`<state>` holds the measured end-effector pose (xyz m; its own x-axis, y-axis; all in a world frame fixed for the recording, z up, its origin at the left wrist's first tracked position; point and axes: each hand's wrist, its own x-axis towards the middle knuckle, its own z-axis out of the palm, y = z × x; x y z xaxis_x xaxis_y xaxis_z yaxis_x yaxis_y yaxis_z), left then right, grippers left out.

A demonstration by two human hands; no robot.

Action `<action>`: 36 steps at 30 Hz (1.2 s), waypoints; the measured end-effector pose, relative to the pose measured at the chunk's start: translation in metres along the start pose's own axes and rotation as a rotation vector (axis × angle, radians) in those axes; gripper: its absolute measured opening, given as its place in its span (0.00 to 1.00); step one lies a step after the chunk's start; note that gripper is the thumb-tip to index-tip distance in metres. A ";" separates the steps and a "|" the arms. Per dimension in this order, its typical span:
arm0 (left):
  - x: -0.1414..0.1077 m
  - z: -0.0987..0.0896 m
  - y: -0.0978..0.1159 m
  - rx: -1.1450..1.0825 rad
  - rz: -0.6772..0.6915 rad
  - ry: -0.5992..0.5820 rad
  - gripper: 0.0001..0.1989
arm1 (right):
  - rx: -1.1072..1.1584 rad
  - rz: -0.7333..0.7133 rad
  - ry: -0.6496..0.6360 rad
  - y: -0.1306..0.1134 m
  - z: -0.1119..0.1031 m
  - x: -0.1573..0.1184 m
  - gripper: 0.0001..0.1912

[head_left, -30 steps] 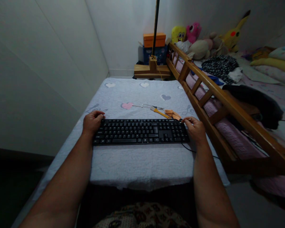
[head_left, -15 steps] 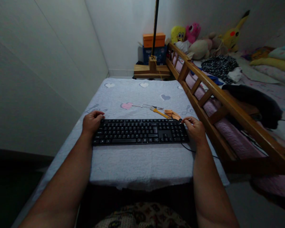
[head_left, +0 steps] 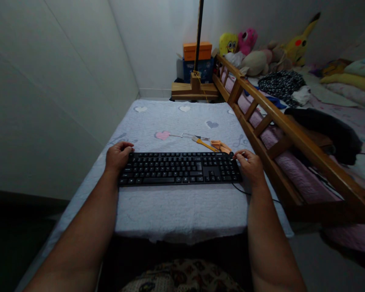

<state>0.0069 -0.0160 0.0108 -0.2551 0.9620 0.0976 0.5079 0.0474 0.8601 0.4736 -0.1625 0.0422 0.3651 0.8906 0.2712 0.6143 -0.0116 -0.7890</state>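
Observation:
A black keyboard (head_left: 170, 168) lies flat on the cloth-covered table, its keys facing up. At its left end, my left hand (head_left: 118, 156) is closed on the upper corner, with the thumb and fingers bent around the edge. My right hand (head_left: 250, 164) is at the number-pad end, fingers pinched around a small thin stick with pale ends (head_left: 243, 153), which looks like a cotton swab. Its lower tip is by the keys at the upper right corner. Behind the keyboard lie a yellow-handled brush (head_left: 205, 143), a thin metal tool (head_left: 196, 136) and a crumpled orange cloth (head_left: 221, 146).
A light blue cloth with hearts (head_left: 182, 207) covers the table. The keyboard's cable (head_left: 241, 190) runs off to the right under my arm. A wooden bed rail (head_left: 267, 111) borders the right side. Boxes (head_left: 197, 51) and a wooden stand (head_left: 195, 90) are at the back.
My right hand has shifted very slightly, with the stick's tip a little to the right and lower. My left hand and the keyboard stay in place.

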 end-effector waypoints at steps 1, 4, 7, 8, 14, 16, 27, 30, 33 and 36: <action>0.000 0.000 0.000 0.004 0.003 0.000 0.10 | -0.001 0.003 0.001 0.000 0.000 0.000 0.12; 0.001 -0.001 0.000 0.021 0.006 0.004 0.09 | -0.007 0.005 0.011 0.000 0.000 0.000 0.12; 0.000 -0.001 -0.001 0.016 -0.001 0.003 0.09 | -0.007 -0.001 0.015 0.000 0.001 -0.001 0.12; 0.000 -0.001 -0.001 0.014 -0.003 0.003 0.09 | -0.007 0.000 0.015 0.000 0.001 -0.001 0.12; 0.001 0.000 -0.003 0.017 0.021 0.004 0.09 | -0.001 0.015 -0.006 -0.002 0.000 -0.001 0.11; 0.001 0.000 -0.004 0.015 0.022 0.002 0.09 | 0.000 0.019 -0.007 -0.002 0.000 -0.001 0.11; 0.004 0.000 -0.010 0.008 0.017 -0.001 0.11 | 0.005 0.008 -0.008 -0.002 0.000 -0.001 0.12; 0.004 0.000 -0.008 0.015 0.018 0.002 0.11 | 0.001 0.007 -0.008 -0.002 0.000 0.000 0.12; 0.003 0.000 -0.006 0.033 0.012 0.004 0.11 | 0.000 0.011 -0.008 -0.001 0.000 0.000 0.12; 0.002 0.000 -0.004 0.027 -0.002 0.004 0.11 | 0.006 -0.001 -0.011 0.000 0.000 0.000 0.12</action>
<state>0.0040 -0.0141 0.0081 -0.2592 0.9608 0.0984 0.5295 0.0562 0.8465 0.4736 -0.1624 0.0422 0.3571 0.8954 0.2658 0.6102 -0.0082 -0.7922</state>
